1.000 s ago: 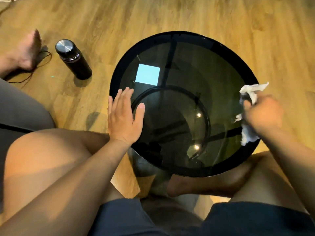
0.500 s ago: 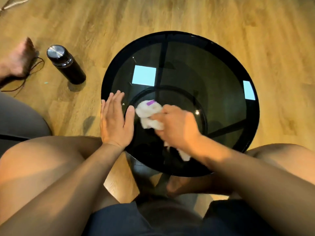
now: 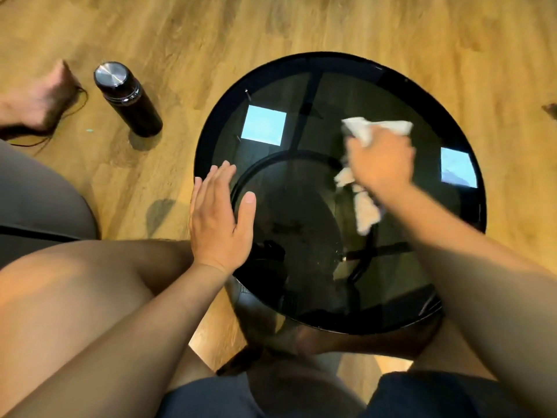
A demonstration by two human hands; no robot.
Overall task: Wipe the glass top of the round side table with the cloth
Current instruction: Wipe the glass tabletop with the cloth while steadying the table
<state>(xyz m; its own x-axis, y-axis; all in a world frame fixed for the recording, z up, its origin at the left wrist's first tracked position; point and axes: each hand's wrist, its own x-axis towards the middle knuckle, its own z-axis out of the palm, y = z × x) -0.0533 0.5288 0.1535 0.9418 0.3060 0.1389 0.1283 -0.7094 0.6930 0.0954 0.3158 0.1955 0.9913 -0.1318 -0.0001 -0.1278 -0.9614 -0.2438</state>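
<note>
The round side table (image 3: 301, 70) has a dark glass top in a black rim and stands between my knees. My right hand (image 3: 381, 164) is closed on a crumpled white cloth (image 3: 366, 211) and presses it on the glass right of centre, toward the far side. Cloth ends stick out beyond my fingers and trail back under my wrist. My left hand (image 3: 220, 218) lies flat, fingers together, on the table's left edge and holds nothing. Two pale rectangular reflections show on the glass.
A black flask (image 3: 128, 99) with a steel cap stands on the wooden floor left of the table. Another person's bare foot (image 3: 42, 101) and a thin dark cord lie at the far left. A grey cushion edge (image 3: 36, 203) sits by my left thigh.
My right hand swept the cloth from the table's right edge to the centre-left beside my left hand, then back to the right and farther away. My left hand stayed on the left rim.
</note>
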